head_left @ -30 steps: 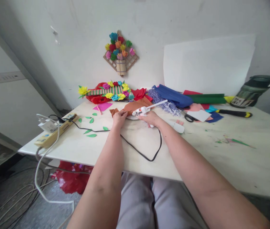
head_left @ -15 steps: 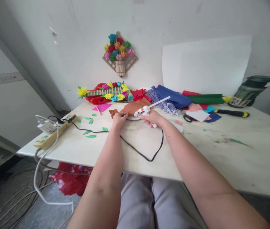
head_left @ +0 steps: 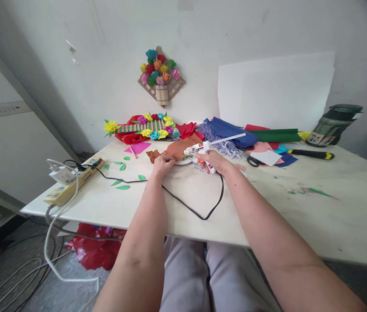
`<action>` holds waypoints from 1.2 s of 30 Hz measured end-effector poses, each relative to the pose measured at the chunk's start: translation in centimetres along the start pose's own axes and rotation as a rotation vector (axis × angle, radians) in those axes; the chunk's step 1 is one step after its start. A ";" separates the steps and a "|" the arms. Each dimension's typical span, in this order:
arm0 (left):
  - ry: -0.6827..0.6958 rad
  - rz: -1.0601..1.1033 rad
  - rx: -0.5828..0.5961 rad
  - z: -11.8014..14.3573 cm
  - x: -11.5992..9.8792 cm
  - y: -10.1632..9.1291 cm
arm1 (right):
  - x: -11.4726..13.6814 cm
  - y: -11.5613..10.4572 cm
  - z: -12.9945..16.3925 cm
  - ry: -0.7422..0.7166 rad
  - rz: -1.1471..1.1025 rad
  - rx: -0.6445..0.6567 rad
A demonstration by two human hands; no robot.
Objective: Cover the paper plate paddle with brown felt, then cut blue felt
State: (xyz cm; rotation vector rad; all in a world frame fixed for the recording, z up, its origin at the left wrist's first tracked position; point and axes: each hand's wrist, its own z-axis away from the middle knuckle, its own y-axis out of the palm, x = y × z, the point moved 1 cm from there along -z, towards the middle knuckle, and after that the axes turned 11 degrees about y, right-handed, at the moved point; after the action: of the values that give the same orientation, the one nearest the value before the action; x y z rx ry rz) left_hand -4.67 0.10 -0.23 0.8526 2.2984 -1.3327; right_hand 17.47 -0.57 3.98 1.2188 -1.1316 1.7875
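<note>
I'm shifting my right hand (head_left: 215,161) slightly toward three o'clock, its fingers wrapped around a white glue gun (head_left: 206,147); I'm judging it's working along the edge. At twelve, matte, creased brown paper (head_left: 178,148) is lying over a smooth, curved white rim (head_left: 183,162); toward eleven, my left hand (head_left: 163,165) is pinching the paper.

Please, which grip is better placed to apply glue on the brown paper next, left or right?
Probably the right: the right grip holds the glue gun, its front end close to the brown paper. The left grip is occupied at the paper's near edge.
</note>
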 end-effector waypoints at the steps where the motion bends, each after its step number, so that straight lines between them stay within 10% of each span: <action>1: 0.031 -0.023 0.016 0.0 -0.1 0.0 | -0.2 0.1 -0.2 -0.006 -0.005 0.006; 13: 0.200 -0.168 0.065 0.1 -0.2 0.0 | -1.4 1.3 -2.0 0.037 0.030 -0.022; 36: 0.071 -0.260 0.070 0.3 -1.1 -0.1 | -1.0 1.4 -1.8 0.149 0.127 -0.071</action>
State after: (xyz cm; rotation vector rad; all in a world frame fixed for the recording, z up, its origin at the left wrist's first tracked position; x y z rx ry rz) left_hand -3.87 -0.50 0.31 0.6480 2.4994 -1.5192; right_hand 15.98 0.50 2.32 0.9745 -1.1985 1.8813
